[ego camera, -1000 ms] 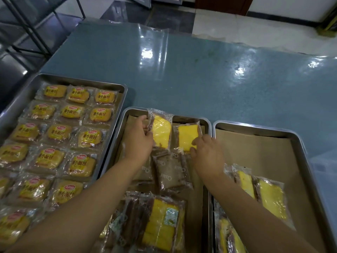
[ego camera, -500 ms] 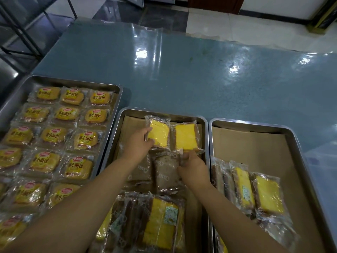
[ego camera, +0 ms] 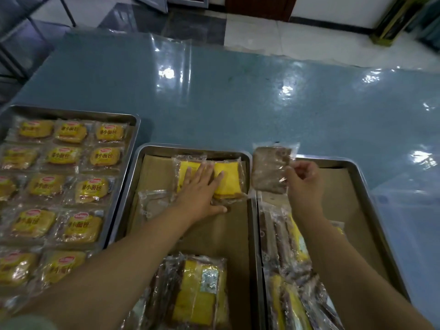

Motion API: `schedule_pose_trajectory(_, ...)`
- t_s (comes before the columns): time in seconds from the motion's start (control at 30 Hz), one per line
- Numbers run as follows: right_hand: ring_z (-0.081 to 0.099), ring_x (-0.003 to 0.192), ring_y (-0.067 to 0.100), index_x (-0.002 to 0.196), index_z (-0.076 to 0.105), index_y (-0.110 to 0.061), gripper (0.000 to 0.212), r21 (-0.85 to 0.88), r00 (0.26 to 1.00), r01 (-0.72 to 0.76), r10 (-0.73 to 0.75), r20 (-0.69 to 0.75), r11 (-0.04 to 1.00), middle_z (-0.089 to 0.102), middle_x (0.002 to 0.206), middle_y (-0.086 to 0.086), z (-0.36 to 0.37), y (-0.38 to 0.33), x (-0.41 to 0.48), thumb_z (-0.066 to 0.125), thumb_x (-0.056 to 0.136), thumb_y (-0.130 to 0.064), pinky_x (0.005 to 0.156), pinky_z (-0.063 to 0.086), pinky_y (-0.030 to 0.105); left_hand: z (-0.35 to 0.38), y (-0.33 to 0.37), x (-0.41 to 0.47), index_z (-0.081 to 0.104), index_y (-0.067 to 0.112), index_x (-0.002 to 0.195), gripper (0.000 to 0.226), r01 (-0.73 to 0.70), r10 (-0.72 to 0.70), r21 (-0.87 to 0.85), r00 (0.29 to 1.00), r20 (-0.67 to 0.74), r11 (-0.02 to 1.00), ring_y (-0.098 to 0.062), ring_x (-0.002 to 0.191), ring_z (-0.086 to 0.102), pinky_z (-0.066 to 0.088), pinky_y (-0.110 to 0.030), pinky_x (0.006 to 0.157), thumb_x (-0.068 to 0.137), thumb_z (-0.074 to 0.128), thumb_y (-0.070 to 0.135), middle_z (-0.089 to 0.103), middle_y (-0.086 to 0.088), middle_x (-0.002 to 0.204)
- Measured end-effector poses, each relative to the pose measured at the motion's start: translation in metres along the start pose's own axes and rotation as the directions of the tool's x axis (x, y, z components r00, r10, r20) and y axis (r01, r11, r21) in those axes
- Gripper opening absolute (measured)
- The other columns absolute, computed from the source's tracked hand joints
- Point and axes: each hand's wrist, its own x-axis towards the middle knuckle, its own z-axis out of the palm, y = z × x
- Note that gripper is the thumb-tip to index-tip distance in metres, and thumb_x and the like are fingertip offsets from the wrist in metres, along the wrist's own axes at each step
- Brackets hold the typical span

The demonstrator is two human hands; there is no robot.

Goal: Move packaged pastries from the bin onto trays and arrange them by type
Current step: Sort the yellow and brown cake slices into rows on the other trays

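Sorting by type here. My left hand [ego camera: 202, 186] lies flat, fingers spread, on the yellow packs [ego camera: 229, 179] at the middle tray's [ego camera: 190, 148] 12 o'clock end. My right hand [ego camera: 303, 179] pinches a brown pack [ego camera: 269, 170] at their 3 o'clock. Next up, I'd guess, is finding it a brown-only spot.

Blue-green tabletop [ego camera: 238, 110] under glossy clear plastic film [ego camera: 171, 72], spanning 9 to 3 o'clock. Dark metal rack frame [ego camera: 16, 51] at 10 o'clock. Pale and dark floor tiles [ego camera: 273, 32] at 12 o'clock, brown door base [ego camera: 257, 7] beyond; blurred gold-edged object [ego camera: 390, 27] at 1 o'clock.
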Motion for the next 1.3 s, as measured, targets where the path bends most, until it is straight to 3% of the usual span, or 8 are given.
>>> schedule_pose_trajectory(0.3,0.056,0.066,0.017,0.082,0.059,-0.012,0.011,-0.240,0.988,-0.156,0.145,-0.061,0.958,0.062,0.079,0.008,-0.024,0.055,0.051,0.053,0.088,-0.003,0.056,0.050,0.026,0.005,0.005,0.005,-0.009,0.036,0.146,0.070,0.041,-0.041,0.035,0.999,0.008,0.999,-0.024,0.140,-0.022,-0.016,-0.049,0.109,0.095,0.034,0.053,-0.022,-0.003,0.152)
schedule_pose_trajectory(0.47,0.064,0.086,0.026,0.102,0.056,-0.019,0.020,-0.281,0.967,-0.247,0.254,-0.014,0.927,0.063,0.101,0.008,-0.017,0.068,0.049,0.054,0.088,-0.004,0.073,0.057,0.047,0.009,0.001,0.007,-0.012,0.036,0.145,0.074,0.028,-0.028,0.002,1.000,-0.013,1.000,-0.021,0.139,-0.023,-0.017,-0.048,0.109,0.092,0.036,0.057,-0.022,-0.002,0.153)
schedule_pose_trajectory(0.63,0.042,0.120,0.029,0.129,0.047,-0.013,0.045,-0.667,0.999,0.006,-0.037,-0.033,0.745,0.048,0.130,0.012,0.007,0.055,0.027,0.058,0.085,-0.013,0.098,0.039,0.047,0.006,-0.022,-0.011,-0.023,0.024,0.143,0.105,0.091,-0.098,-0.092,0.992,-0.076,0.992,-0.015,0.137,-0.023,-0.019,-0.043,0.110,0.078,0.046,0.070,-0.018,-0.001,0.154)
schedule_pose_trajectory(0.8,0.046,0.117,0.028,0.120,0.057,-0.009,0.041,-0.591,0.886,0.463,-0.322,0.334,0.660,0.055,0.125,0.011,0.062,0.032,-0.013,0.062,0.080,-0.004,0.099,0.038,0.041,-0.007,-0.071,-0.050,-0.006,0.018,0.149,0.111,0.207,-0.220,-0.116,0.969,-0.109,0.971,-0.020,0.143,-0.002,-0.010,-0.040,0.112,0.073,0.057,0.069,0.004,-0.005,0.158)
schedule_pose_trajectory(0.9,0.047,0.123,0.028,0.127,0.055,-0.013,0.046,-0.502,0.693,0.694,-0.291,0.659,0.516,0.051,0.134,0.010,0.097,0.033,-0.039,0.060,0.082,-0.003,0.103,0.038,0.043,-0.011,-0.096,-0.071,0.006,0.017,0.150,0.104,0.208,-0.218,-0.138,0.974,-0.058,0.968,-0.021,0.142,0.005,-0.003,-0.035,0.113,0.075,0.059,0.065,0.013,-0.005,0.157)
schedule_pose_trajectory(1.0,0.030,0.138,0.026,0.141,0.040,-0.023,0.053,-0.447,0.532,0.824,-0.202,0.823,0.347,0.033,0.151,0.007,0.124,0.043,-0.059,0.055,0.090,-0.013,0.114,0.021,0.042,-0.013,-0.111,-0.083,0.012,0.014,0.149,0.099,0.135,-0.137,-0.089,0.990,-0.014,0.987,-0.020,0.142,0.009,0.002,-0.033,0.114,0.077,0.058,0.063,0.019,-0.005,0.155)
schedule_pose_trajectory(1.17,0.009,0.145,0.018,0.148,0.019,-0.028,0.054,-0.495,0.522,0.840,-0.085,0.848,0.221,0.017,0.157,-0.001,0.135,0.050,-0.067,0.040,0.099,-0.028,0.118,0.002,0.037,-0.011,-0.117,-0.090,0.027,0.015,0.145,0.092,0.090,-0.093,-0.101,0.995,-0.024,0.991,-0.022,0.136,0.020,0.012,-0.033,0.111,0.072,0.067,0.056,0.035,-0.006,0.147)
schedule_pose_trajectory(1.3,0.001,0.146,0.017,0.150,0.011,-0.026,0.057,-0.527,0.537,0.832,-0.011,0.844,0.175,0.008,0.159,-0.002,0.136,0.047,-0.069,0.037,0.099,-0.027,0.117,-0.001,0.035,-0.012,-0.120,-0.095,0.051,0.018,0.127,0.070,0.075,-0.085,-0.197,0.995,-0.045,0.978,-0.020,0.115,0.038,0.032,-0.029,0.089,0.067,0.075,0.045,0.051,-0.002,0.116)
